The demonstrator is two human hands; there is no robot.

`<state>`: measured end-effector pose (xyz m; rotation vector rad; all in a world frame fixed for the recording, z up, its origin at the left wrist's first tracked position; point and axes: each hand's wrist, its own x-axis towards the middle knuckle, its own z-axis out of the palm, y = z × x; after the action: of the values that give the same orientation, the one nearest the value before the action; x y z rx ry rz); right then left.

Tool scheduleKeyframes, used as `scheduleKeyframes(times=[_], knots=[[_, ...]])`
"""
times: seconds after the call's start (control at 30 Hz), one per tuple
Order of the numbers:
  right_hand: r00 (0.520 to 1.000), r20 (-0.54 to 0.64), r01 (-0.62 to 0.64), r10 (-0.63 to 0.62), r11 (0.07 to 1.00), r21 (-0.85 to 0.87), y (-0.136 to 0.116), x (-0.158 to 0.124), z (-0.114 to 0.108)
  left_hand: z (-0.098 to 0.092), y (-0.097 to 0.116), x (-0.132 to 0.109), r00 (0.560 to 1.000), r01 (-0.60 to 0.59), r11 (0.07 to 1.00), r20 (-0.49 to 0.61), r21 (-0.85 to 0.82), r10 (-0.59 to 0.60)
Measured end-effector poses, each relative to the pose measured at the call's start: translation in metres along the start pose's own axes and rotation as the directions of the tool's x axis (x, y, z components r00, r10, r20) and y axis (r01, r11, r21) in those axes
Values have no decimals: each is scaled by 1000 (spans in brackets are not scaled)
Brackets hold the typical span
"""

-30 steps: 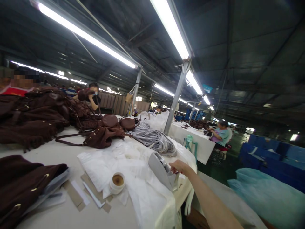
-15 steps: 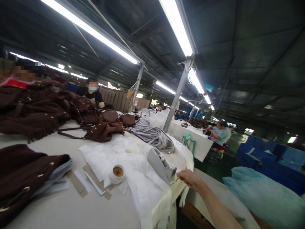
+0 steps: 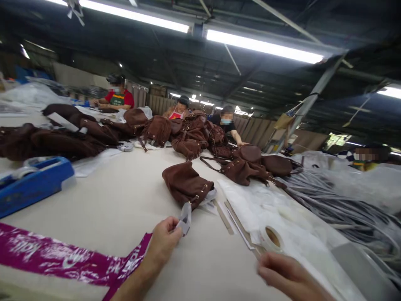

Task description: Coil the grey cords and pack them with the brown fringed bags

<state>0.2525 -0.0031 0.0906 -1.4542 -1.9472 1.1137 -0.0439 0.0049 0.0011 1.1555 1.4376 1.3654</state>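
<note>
My left hand pinches a small grey-white piece with a translucent plastic loop standing up from it. Just beyond it lies a dark brown drawstring bag with metal eyelets, clear plastic poking from its mouth. My right hand is closed, thumb against fingers, above the table's right side; whatever it may hold is too small to make out. Close by it is a roll of tape on white sheeting. Flat grey and white strips lie between the bag and the roll.
A blue tape dispenser stands at left, with purple printed tape along the table's near edge. Brown bags pile up across the back. Grey cords and a grey dispenser are at right. Several co-workers sit beyond.
My view has swung left. My right hand has moved from the grey dispenser to beside the tape roll. My left hand, unseen before, now shows holding the small piece.
</note>
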Motion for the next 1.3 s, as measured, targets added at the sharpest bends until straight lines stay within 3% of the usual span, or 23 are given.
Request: scheduleKeyframes(times=[0.07,0.13,0.2,0.27,0.47,0.77,1.0,1.17,1.3], knots=[[989,127,70,-76,996,55,-30,16,43,-1,1,-2,1000,-8,1000,12,19,8],[981,134,128,-137,989,76,-53,43,83,-4,3,-4,1000,-15,999,14,46,14],[978,131,151,-164,983,103,-62,68,110,-6,4,-5,1000,-24,997,2,67,24],[980,113,154,-165,983,103,-57,85,124,-7,6,-7,999,-34,996,-11,81,35],[992,30,117,-119,991,68,-34,100,132,-7,5,-8,999,-36,993,-26,112,39],[999,16,43,-46,991,128,-38,105,138,-9,7,-11,995,-86,986,-45,143,93],[978,197,-134,64,920,368,-40,100,134,-9,4,-6,1000,10,1000,0,4,-10],[994,100,-6,-40,910,415,-33,102,145,-10,5,-4,996,76,995,56,-66,-72],[999,7,39,-46,908,417,-32,102,155,-11,3,-5,999,32,999,17,24,-33]])
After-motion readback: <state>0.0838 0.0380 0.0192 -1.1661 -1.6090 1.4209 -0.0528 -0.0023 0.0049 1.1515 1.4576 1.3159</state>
